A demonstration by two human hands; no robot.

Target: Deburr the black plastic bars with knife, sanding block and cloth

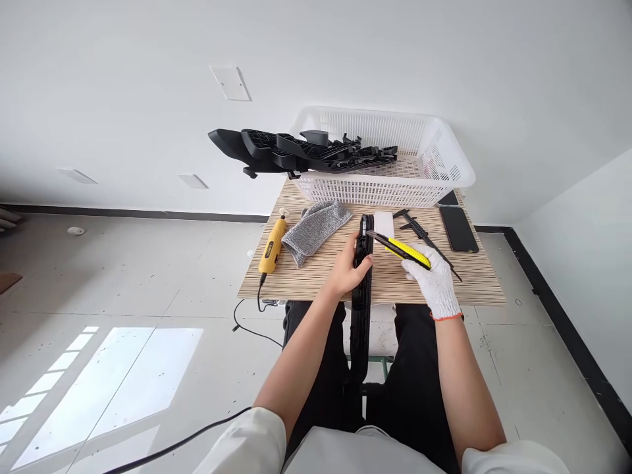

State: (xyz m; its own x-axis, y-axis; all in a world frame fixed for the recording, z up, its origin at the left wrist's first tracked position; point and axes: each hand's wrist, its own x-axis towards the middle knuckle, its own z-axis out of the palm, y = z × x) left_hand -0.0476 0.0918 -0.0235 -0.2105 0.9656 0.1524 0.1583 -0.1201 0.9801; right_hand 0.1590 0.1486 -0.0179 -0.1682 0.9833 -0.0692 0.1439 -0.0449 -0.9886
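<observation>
My bare left hand (349, 268) is wrapped around a long black plastic part (363, 309), which runs from the tabletop down over its front edge between my legs. In a white knitted glove, my right hand (430, 275) grips a yellow and black utility knife (405, 251). The knife's dark blade points left and meets the upper end of the plastic part; whether it cuts in I cannot tell. Just behind the blade lies a small white block or card (384, 225). A black caliper (427, 238) rests to the right, partly behind my gloved hand.
A white plastic basket (385, 191) at the back holds several black plastic parts (296, 155) jutting out leftward. On the left of the wooden table (316, 283) lie a corded yellow rotary tool (272, 247) and a grey cloth (318, 230). A phone (459, 228) lies at right.
</observation>
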